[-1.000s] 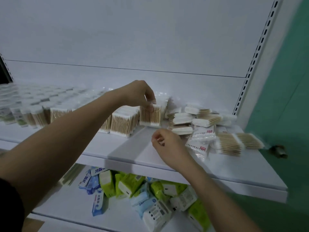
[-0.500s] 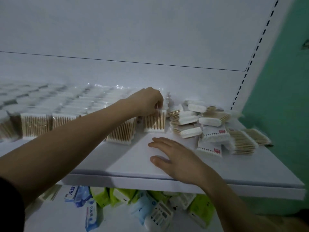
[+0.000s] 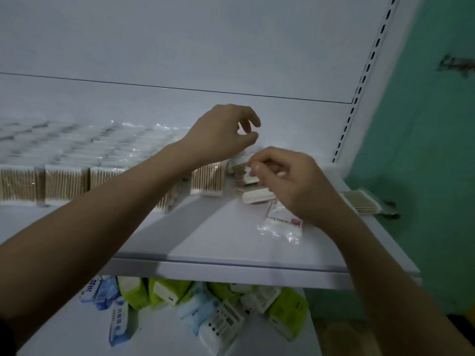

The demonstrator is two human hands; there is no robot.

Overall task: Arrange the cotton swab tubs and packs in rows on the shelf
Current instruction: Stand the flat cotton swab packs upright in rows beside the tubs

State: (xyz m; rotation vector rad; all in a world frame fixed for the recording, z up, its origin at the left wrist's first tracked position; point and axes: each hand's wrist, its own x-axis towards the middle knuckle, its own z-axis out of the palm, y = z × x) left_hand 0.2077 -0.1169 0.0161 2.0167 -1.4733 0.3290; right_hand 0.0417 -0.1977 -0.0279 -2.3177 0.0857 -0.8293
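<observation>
Green, blue and white wipe packs (image 3: 195, 304) lie jumbled on the lower shelf (image 3: 77, 340); a green wall (image 3: 431, 150) stands right

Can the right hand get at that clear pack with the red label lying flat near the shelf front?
Probably yes. The clear pack lies alone on bare shelf, just below the right hand, with nothing on top of it. That hand's fingers are curled over the loose pile, possibly pinching a pack, so it may need emptying first.

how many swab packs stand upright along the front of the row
5 at least: pack one, pack two, pack three, pack four under the forearm, pack five. More may be hidden.
</observation>
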